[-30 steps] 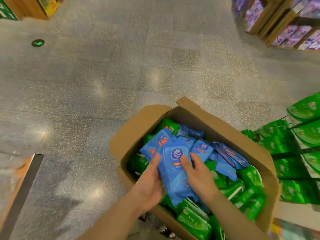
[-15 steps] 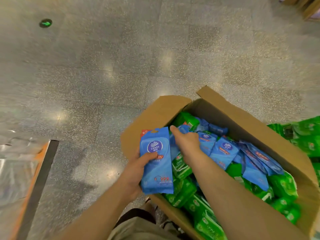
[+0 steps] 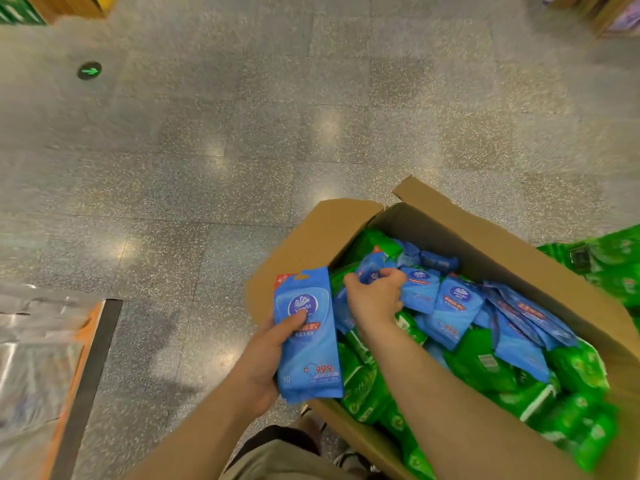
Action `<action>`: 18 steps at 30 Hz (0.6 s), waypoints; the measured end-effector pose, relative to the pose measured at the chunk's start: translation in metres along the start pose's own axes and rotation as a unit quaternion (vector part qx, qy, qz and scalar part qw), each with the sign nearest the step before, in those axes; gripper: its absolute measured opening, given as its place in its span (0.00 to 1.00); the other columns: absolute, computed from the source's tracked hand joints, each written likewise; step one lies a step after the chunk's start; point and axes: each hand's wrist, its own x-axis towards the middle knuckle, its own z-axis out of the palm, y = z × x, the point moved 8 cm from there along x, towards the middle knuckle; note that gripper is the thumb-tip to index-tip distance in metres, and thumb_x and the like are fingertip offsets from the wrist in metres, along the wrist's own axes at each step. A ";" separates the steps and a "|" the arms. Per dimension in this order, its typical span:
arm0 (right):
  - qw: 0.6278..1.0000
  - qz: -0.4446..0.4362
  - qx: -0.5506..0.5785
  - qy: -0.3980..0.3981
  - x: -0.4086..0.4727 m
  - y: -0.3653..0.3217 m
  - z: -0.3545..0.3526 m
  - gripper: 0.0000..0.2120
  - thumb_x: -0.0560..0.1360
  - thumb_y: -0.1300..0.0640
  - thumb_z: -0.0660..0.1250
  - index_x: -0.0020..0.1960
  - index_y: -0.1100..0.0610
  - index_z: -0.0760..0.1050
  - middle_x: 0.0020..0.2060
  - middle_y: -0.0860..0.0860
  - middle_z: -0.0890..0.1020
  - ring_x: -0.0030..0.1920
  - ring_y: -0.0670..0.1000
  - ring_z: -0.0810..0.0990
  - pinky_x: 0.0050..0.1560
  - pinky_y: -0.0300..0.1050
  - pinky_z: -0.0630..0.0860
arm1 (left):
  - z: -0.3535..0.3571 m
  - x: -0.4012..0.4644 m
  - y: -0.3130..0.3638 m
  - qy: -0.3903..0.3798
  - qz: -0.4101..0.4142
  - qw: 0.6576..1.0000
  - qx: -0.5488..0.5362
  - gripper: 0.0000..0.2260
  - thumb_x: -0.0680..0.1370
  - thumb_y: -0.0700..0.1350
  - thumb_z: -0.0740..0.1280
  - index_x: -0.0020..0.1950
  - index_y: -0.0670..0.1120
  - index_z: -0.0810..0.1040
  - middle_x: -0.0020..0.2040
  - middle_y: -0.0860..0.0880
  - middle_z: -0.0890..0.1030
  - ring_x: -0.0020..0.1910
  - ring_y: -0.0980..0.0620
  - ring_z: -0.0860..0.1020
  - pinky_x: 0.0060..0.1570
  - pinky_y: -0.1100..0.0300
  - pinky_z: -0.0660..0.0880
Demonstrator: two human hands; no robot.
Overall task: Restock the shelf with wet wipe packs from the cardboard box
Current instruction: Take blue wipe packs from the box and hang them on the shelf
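Head view: left hand [image 3: 266, 355] still grips blue pack [image 3: 306, 334]; right hand [image 3: 375, 297] now pinches another pack [image 3: 370, 270] in the box [image 3: 311, 237].

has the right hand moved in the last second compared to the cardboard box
Yes. The right hand left the blue pack held by the left hand and reached farther into the cardboard box, toward its far wall.

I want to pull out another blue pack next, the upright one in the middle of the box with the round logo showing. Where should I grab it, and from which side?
Pinch the top edge of the blue pack from above. It leans nearly upright among other packs in the cardboard box, so only its top edge is free; its sides and bottom are wedged in. The right hand, already gripping a pack beside it, is probably nearest.
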 end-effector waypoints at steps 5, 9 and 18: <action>0.986 -0.051 0.158 -0.022 -0.025 -0.017 -0.048 0.24 0.71 0.55 0.74 0.58 0.49 0.63 0.57 0.56 0.74 0.50 0.53 0.77 0.52 0.52 0.76 | 0.010 0.004 0.010 -0.001 0.036 0.999 0.035 0.22 0.72 0.48 0.73 0.66 0.45 0.79 0.55 0.42 0.87 0.48 0.44 0.86 0.43 0.50 0.83; 0.983 -0.106 0.131 -0.068 -0.045 -0.042 -0.094 0.20 0.75 0.57 0.74 0.58 0.49 0.66 0.50 0.50 0.75 0.38 0.42 0.77 0.38 0.39 0.72 | 0.038 0.012 0.012 -0.010 0.042 0.997 0.059 0.11 0.80 0.45 0.70 0.62 0.49 0.80 0.51 0.46 0.88 0.44 0.47 0.87 0.38 0.52 0.84; 0.959 -0.183 -0.069 -0.206 -0.077 -0.048 -0.078 0.15 0.80 0.40 0.65 0.64 0.44 0.76 0.58 0.45 0.75 0.52 0.33 0.75 0.56 0.27 0.69 | 0.088 0.025 -0.023 -0.088 -0.038 0.995 -0.003 0.25 0.73 0.57 0.71 0.67 0.45 0.81 0.61 0.36 0.83 0.56 0.38 0.84 0.51 0.46 0.83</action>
